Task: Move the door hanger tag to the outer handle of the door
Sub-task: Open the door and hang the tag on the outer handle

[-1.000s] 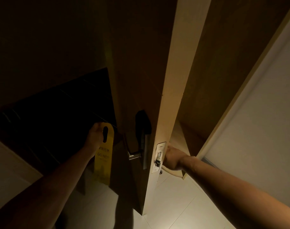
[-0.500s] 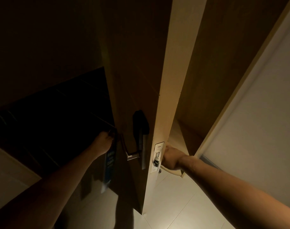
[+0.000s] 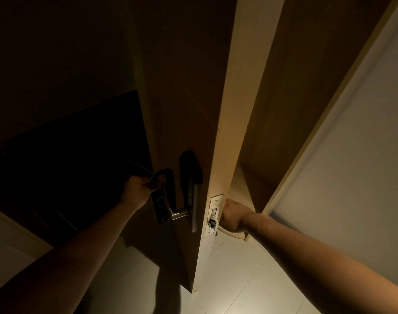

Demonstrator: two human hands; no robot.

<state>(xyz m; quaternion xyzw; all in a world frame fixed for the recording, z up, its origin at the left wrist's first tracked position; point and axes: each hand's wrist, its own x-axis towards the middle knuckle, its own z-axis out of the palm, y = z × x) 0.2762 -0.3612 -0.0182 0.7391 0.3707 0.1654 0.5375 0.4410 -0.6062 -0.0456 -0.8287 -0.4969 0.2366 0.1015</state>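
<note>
A wooden door (image 3: 229, 123) stands ajar with its edge facing me. On its dark left face, the outer handle (image 3: 178, 214) is a metal lever under a black lock plate (image 3: 190, 171). My left hand (image 3: 136, 192) grips the top of the door hanger tag (image 3: 160, 200), which looks dark in the shadow and sits right against the lever; its hole appears to be at the lever's end. On the other side of the door, my right hand (image 3: 233, 215) is closed around the inner handle, mostly hidden by the door edge.
The latch plate (image 3: 213, 214) shows on the door's edge. A pale wall (image 3: 352, 166) and door frame rise at the right. Light floor tiles (image 3: 238, 279) lie below; the corridor at the left is dark.
My left hand has carried the tag rightwards from open air to the outer lever, turning its yellow face away. My right hand has stayed on the inner handle.
</note>
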